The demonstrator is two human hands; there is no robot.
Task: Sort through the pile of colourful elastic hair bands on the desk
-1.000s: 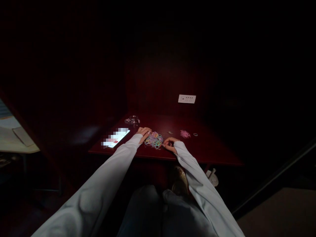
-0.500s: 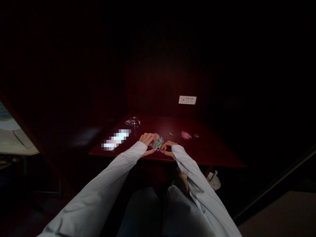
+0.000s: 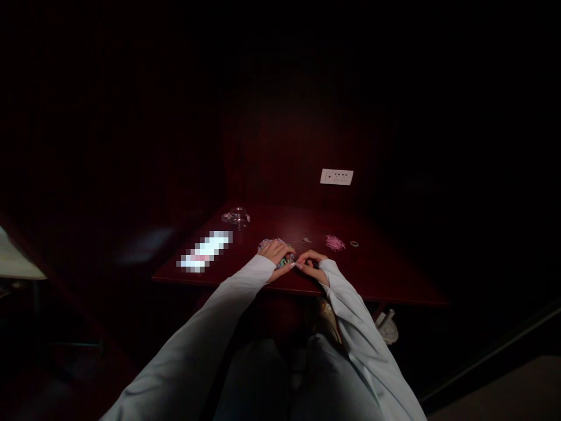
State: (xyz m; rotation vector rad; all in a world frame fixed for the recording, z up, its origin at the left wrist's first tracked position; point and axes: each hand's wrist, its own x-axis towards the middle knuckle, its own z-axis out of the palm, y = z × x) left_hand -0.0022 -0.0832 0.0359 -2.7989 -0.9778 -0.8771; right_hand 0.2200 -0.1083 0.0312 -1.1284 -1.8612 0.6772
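A heap of small multicoloured rings that look like elastic hair ties (image 3: pixel 286 263) lies near the table's front edge, mostly covered by my left hand (image 3: pixel 277 252). That hand rests over the heap, fingers extended, its thumb reaching to the right. Just right of the heap, my right hand (image 3: pixel 312 264) has thumb and fingertips pinched together close to the left thumb tip. Something small and pale may be between those fingertips, too small to make out. Further right sit a loose pile of thin pink pieces (image 3: pixel 335 242) and a single pale ring (image 3: pixel 354 244).
The dark red table (image 3: pixel 385 275) stands against a panel with a white power socket (image 3: pixel 336 176). A clear glass container (image 3: pixel 239 215) is at the back left. In front of it lies a bright, pixelated flat object (image 3: pixel 205 251). A few tiny bits (image 3: pixel 305 240) lie behind my right hand.
Both hands have shifted rightward. My left hand now covers more of the heap, and its thumb has come close to the right fingertips. The view has turned slightly left.
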